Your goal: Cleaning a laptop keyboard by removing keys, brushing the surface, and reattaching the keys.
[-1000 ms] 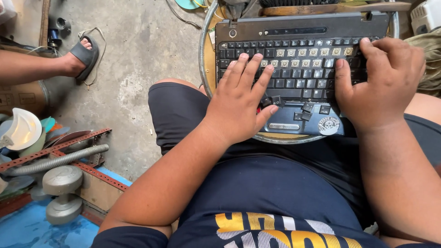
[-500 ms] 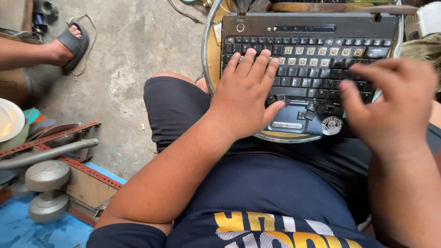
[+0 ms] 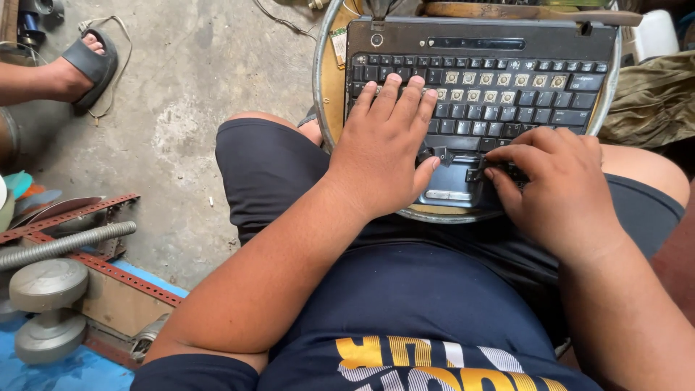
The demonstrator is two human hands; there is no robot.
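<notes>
We see one black laptop base (image 3: pixel 481 69) lying on one round metal-rimmed stool top (image 3: pixel 323 87) in the upper middle of the frame, just above our knees, with its keyboard facing up and a good many keycaps missing in the middle rows (bare pale switches show there, perhaps a dozen, too small to count surely). Our left hand (image 3: pixel 384 148) lies flat over the left half of the keyboard, four fingers (image 3: pixel 394 94) spread and stretched forward across the keys, the thumb pressed against a small dark piece near the lower edge; it grips nothing that we can make out. Our right hand (image 3: pixel 557 181) sits at the lower right of the laptop base, fingers curled down with the tips pinched at the lower key row beside the touchpad (image 3: pixel 449 190); whether they have hold of a loose keycap we cannot tell. In the upper left of the frame one foot in a dark sandal (image 3: pixel 87 61) belongs to another person. At the lower left lie one ribbed grey hose (image 3: pixel 65 242), two red perforated metal strips (image 3: pixel 108 269) and one grey dumbbell-shaped weight (image 3: pixel 47 311). One olive cloth (image 3: pixel 651 101) sits at the right edge.
</notes>
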